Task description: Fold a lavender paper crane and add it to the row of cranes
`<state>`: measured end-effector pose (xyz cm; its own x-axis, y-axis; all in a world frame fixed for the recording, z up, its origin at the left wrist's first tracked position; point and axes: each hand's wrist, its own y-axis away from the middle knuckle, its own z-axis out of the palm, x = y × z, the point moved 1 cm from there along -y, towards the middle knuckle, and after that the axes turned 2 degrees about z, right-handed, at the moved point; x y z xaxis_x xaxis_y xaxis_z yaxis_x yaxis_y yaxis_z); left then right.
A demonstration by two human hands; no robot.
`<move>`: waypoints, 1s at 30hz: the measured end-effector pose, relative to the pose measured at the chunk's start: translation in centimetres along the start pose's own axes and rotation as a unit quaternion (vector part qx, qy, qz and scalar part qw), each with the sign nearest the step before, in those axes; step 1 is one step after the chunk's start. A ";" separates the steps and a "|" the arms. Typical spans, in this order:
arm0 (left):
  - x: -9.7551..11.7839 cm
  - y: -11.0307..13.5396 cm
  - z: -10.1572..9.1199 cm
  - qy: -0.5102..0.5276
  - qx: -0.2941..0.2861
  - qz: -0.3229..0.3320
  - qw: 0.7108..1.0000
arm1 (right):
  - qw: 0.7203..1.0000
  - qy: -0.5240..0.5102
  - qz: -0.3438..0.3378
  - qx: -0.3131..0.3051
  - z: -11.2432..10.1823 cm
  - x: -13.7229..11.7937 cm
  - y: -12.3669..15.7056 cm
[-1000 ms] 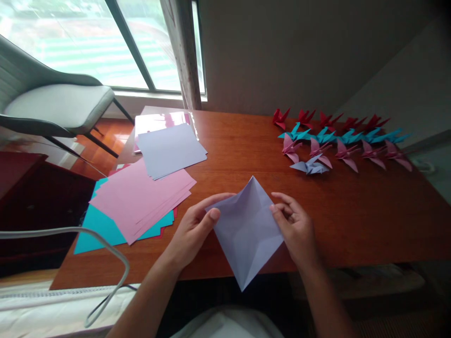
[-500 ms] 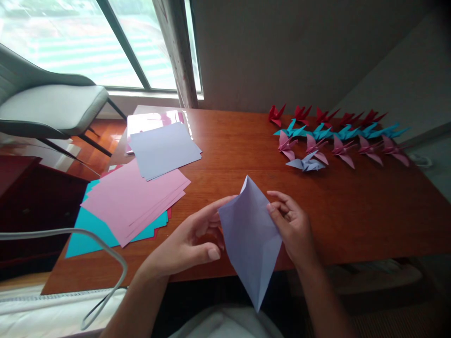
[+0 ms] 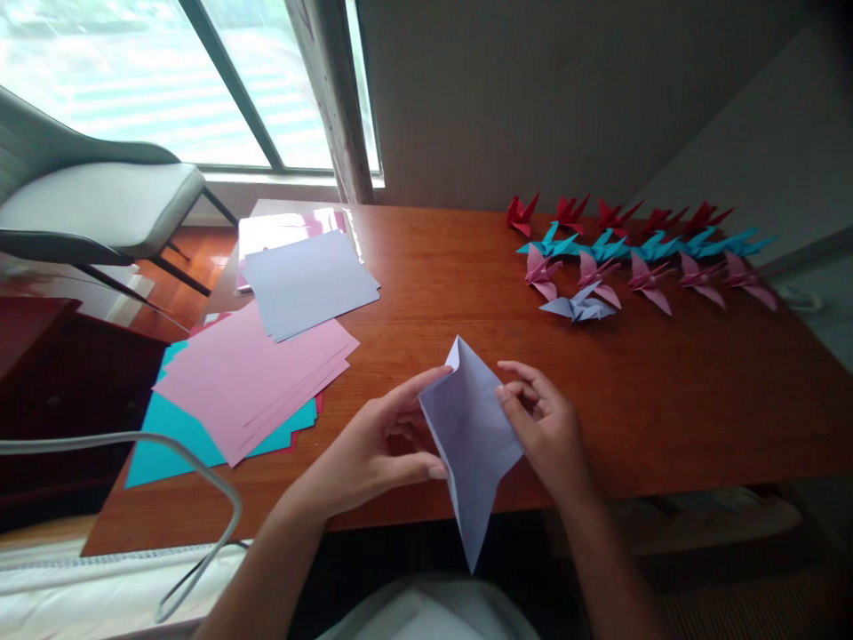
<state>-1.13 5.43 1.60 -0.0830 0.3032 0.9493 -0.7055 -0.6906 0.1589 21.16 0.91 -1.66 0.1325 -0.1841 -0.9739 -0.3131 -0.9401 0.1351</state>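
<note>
Paper all over this worktop (image 3: 426, 302), honestly. Main one's a creased lavender sheet (image 3: 470, 436), up in the air over the near edge with its bottom tip poking out past the wood. Right hand (image 3: 546, 427) has its grip pinched on the right edge, thumb in front and fingers behind. Left hand (image 3: 383, 449) has a looser grip, thumb and fingers spread wide, both touching the left edge.

Over on the left there's a messy pile: turquoise sheets (image 3: 160, 444) low down with red paper (image 3: 319, 403) peeking out, pink sheets (image 3: 267, 373) fanned on top, then a lavender stack (image 3: 313, 284) overlapping those and a glossy packet (image 3: 280, 233) at the back.

Far right side is bird territory: five red birds (image 3: 522, 215), five turquoise birds (image 3: 553, 244), five pink birds (image 3: 649, 283), plus one lavender bird (image 3: 579, 307) blocking part of the pink row.

Also a pale curved tube (image 3: 217, 484) cuts across the near left corner, and a chair (image 3: 113, 200) sits by the window (image 3: 153, 98).
</note>
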 end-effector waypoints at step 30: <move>0.0 -0.3 0.6 -0.028 0.022 0.007 0.999 | 0.996 0.077 -0.038 0.007 0.2 0.0 0.2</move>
<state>-0.52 5.25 1.68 -0.0532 0.2570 0.9650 -0.6722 -0.7238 0.1557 20.87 0.80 -1.69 0.2982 -0.1556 -0.9417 -0.3105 -0.9488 0.0585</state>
